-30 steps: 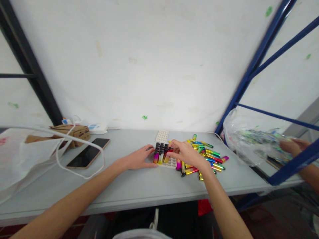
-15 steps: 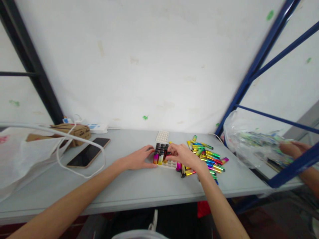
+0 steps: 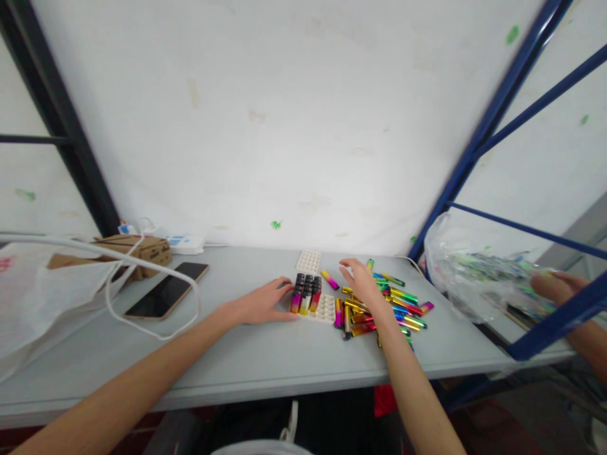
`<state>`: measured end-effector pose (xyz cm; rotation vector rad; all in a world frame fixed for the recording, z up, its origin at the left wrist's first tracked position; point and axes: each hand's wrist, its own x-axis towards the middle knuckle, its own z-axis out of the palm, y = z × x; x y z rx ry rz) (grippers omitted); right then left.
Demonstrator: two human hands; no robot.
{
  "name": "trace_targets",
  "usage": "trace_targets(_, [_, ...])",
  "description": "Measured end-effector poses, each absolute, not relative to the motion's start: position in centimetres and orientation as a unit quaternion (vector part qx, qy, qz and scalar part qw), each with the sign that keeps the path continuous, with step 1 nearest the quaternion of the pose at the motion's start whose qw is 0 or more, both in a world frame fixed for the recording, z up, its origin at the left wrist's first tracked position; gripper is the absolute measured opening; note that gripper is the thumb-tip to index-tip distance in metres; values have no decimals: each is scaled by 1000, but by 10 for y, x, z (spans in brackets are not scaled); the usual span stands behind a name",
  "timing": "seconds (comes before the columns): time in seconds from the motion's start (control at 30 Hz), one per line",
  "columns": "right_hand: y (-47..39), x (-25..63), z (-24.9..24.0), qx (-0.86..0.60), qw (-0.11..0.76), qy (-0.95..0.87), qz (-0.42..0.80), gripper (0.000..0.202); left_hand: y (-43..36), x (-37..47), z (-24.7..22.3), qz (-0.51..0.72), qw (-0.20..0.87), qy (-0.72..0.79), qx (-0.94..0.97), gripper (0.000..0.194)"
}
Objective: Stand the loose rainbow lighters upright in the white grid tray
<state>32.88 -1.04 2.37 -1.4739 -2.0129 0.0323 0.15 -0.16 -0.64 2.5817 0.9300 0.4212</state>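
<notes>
Lighters (image 3: 306, 298) with black tops stand packed in rows just below and right of the centre of the frame, in the left part of a white tray (image 3: 326, 308) with round hollows; the front row shows purple-orange, silver-yellow and red-yellow bodies, while the tray's right part shows bare hollows; a second white tray (image 3: 308, 261) lies just behind, higher in the frame.

The left hand (image 3: 263, 302) lies on the bench (image 3: 260, 360) at the left side of the standing lighters, thumb and fingers spread apart, with the tips at the group's left edge; whether they touch it I cannot tell. The right hand (image 3: 363, 281) is over the upper left of a pile of loose lighters (image 3: 411, 308), right of centre; its fingers are bent, with thumb and forefinger apart; a single yellow-and-magenta lighter (image 3: 330, 280) lies just left of it, near the upper right corner of the standing group.

At the left of the frame lie a dark phone (image 3: 165, 292), a white cable (image 3: 111, 297), a cardboard box (image 3: 154, 251) and a white bag (image 3: 33, 309); at the right, beyond a blue metal frame (image 3: 459, 170), another person's hand (image 3: 552, 291) is by a clear plastic bag (image 3: 439, 246), its contents blurred.
</notes>
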Motion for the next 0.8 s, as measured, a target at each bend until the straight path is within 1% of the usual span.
trace_targets(0.1, [-4,328,5,-549,236,-801,13,31,-2,2,-6,148,184,328,915,73])
trace_targets(0.2, [-7,320,1,-573,162,-803,12,27,-2,1,-7,153,182,324,916,74])
trace_targets(0.27, [-8,316,3,-593,132,-794,20,23,-2,1,-7,154,182,325,915,75])
trace_targets(0.33, [-8,314,5,-606,135,-783,21,21,-3,1,-6,151,183,326,915,74])
trace_targets(0.4, [-6,315,4,-605,173,-777,24,29,-2,2,-6,145,184,326,916,73])
trace_targets(0.47, [-2,319,2,-587,249,-769,44,37,-2,2,-6,143,182,328,916,73])
trace_targets(0.5, [1,322,1,-574,298,-760,66,38,-2,2,-6,143,180,330,916,74])
trace_targets(0.6, [6,327,4,-520,454,-702,175,37,-2,2,-6,145,180,333,914,75])
trace_targets(0.67, [5,328,9,-483,536,-642,260,45,-2,2,-5,145,187,330,914,74])
trace_targets(0.73, [2,324,16,-448,588,-581,341,52,-3,2,-4,146,189,325,915,73])
trace_targets(0.8, [-5,319,23,-412,612,-537,409,56,-3,2,-3,146,183,325,916,72])
